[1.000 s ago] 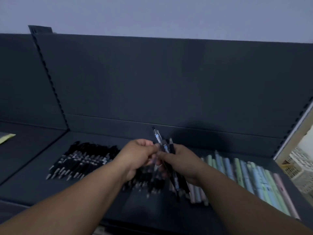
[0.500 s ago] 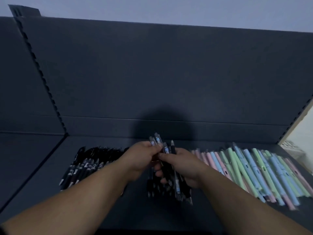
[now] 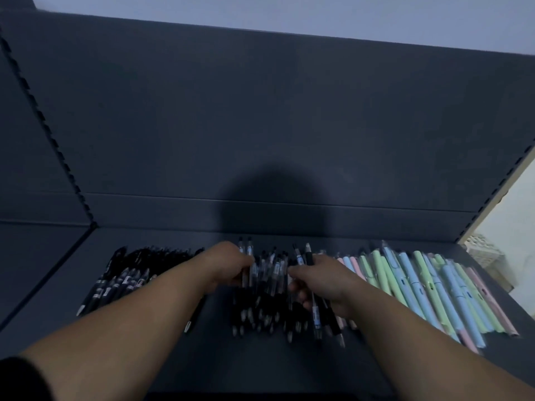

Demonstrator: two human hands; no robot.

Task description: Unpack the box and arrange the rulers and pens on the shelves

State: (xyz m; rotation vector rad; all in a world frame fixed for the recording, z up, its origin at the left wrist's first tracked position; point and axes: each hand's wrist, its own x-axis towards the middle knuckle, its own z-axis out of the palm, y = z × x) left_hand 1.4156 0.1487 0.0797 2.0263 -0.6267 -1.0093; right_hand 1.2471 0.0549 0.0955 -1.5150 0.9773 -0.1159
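On the dark shelf (image 3: pixel 260 360) a heap of clear-barrelled black pens (image 3: pixel 267 287) lies in the middle, between my two hands. My left hand (image 3: pixel 228 263) grips a couple of these pens at the heap's left side, their tops sticking up past my fingers. My right hand (image 3: pixel 321 280) holds a few more pens (image 3: pixel 315 316) at the heap's right side; they run under my palm and poke out below it. A second pile of black pens (image 3: pixel 127 273) lies to the left. Pastel green, blue and pink pens (image 3: pixel 419 287) lie in a row to the right.
The shelf's tall dark back panel (image 3: pixel 260 125) rises behind the pens. A perforated upright (image 3: pixel 49 134) divides off the neighbouring shelf bay on the left. Past the right upright, a pale basket (image 3: pixel 486 256) stands beyond the shelf.
My hands have parted and come down onto the heap, each keeping some of the pens they held together in the air. The view has tilted and moved closer to the shelf.
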